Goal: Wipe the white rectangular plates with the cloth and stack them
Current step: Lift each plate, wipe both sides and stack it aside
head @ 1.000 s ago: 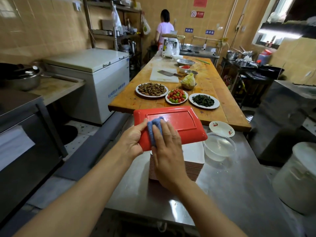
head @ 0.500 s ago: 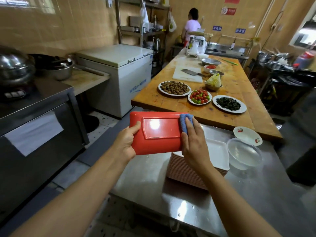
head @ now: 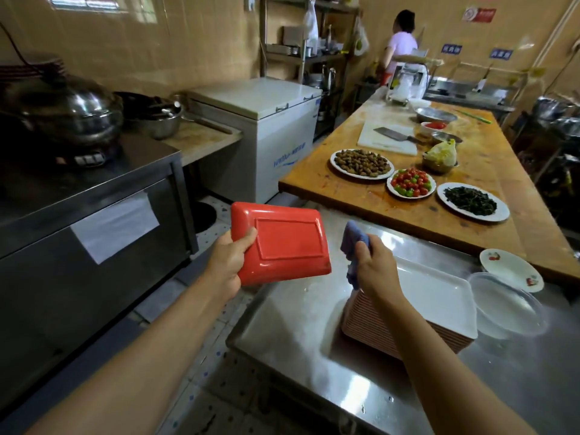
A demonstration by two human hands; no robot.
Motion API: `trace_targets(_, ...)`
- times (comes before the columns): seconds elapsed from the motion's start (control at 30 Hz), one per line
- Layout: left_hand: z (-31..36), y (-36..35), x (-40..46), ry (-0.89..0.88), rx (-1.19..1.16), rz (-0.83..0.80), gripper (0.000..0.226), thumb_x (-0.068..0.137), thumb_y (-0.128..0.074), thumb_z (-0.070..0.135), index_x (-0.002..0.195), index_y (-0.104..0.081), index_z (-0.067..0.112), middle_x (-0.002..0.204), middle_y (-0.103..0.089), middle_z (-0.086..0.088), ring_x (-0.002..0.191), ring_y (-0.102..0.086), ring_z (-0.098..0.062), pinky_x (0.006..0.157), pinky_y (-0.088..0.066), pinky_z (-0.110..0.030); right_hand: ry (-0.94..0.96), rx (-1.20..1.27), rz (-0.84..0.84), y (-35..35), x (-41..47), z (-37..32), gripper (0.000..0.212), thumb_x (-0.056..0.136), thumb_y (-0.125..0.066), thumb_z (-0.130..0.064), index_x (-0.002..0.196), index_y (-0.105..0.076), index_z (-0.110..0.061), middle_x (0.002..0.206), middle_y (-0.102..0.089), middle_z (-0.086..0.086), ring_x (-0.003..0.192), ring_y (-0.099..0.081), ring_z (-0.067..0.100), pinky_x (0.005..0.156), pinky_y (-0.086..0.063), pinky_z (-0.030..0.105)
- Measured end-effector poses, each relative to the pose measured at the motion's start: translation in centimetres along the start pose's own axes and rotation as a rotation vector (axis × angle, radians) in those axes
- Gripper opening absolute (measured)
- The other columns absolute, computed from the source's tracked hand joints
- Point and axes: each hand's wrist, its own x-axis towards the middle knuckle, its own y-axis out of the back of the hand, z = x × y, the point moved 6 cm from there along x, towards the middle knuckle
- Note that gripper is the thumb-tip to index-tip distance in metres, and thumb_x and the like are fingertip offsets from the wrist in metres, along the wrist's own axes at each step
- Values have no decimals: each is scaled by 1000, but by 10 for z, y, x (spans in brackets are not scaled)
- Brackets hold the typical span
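Your left hand (head: 227,266) grips one plate (head: 282,244) red underside up at 9 o'clock of the plate stack (head: 439,306), your right hand (head: 373,266) clutches the blue cloth (head: 353,243) clear of it; stacking this plate remains, many apparently unwiped.

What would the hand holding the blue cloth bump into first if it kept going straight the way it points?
Probably the red-backed plate held in the left hand. The right hand with the blue cloth points up and left toward that plate's near edge, though depth is hard to judge.
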Motion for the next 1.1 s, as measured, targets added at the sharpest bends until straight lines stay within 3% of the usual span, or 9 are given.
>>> trace_targets(0.13,-2,-11,13,-344,547,17,15,89,-60,8,103,-61,14,85,-65,1,78,-62,-17,70,-49,-30,-34,25,-43,0,3,0,12,100,-38,-17,106,-48,-13,71,-60,4,55,-59,15,42,-43,18)
trace_targets(0.2,-14,-24,17,-464,802,-49,15,86,-64,9,100,-66,11,85,-67,-2,78,-62,-20,70,-48,-30,-62,15,-11,7,3,7,17,98,-40,-13,111,-48,-5,84,-63,5,67,-65,25,42,-43,14)
trace_targets(0.27,-32,-35,18,-539,980,-138,17,85,-67,14,102,-68,17,85,-70,-6,80,-65,-25,70,-48,-32,-73,1,17,14,1,14,19,96,-41,-12,110,-50,-2,85,-63,5,61,-62,19,41,-43,12)
trace_targets(0.33,-53,-41,18,-601,1142,-187,24,85,-66,18,109,-68,23,91,-72,-8,86,-66,-30,73,-51,-34,-70,-18,26,20,0,21,14,96,-42,-13,107,-49,-7,89,-64,7,61,-58,12,50,-45,20)
trace_targets(0.43,-83,-46,19,-672,1334,-243,28,90,-59,21,117,-66,27,109,-70,-5,99,-63,-31,79,-51,-35,-69,-20,24,27,-1,31,9,97,-42,-18,105,-45,-16,93,-65,13,69,-58,22,64,-48,35)
trace_targets(0.6,-131,-38,23,-659,1445,-361,29,92,-54,13,114,-68,24,115,-69,-1,105,-63,-27,77,-47,-32,-66,-1,42,33,-2,39,14,96,-43,-19,108,-47,-14,83,-64,17,63,-57,25,62,-47,39)
trace_targets(0.77,-175,-25,24,-524,1551,-462,27,94,-45,23,108,-67,17,114,-66,-5,107,-58,-27,81,-50,-38,-70,47,69,38,-5,43,7,96,-44,-17,103,-47,-19,88,-65,19,65,-61,27,65,-51,42)
trace_targets(0.87,-195,-19,25,-362,1591,-508,44,92,-34,33,121,-60,13,131,-55,-6,119,-49,-24,91,-42,-35,-75,43,79,45,-10,48,10,95,-45,-17,104,-48,-19,94,-66,15,76,-63,26,74,-53,43)
trace_targets(1.1,-232,-8,28,-270,1752,-636,51,98,-43,15,146,-26,17,156,-15,-6,142,-17,-23,108,-30,-32,-112,35,105,57,-17,62,12,96,-46,-19,107,-49,-19,101,-64,13,91,-63,24,80,-53,50)
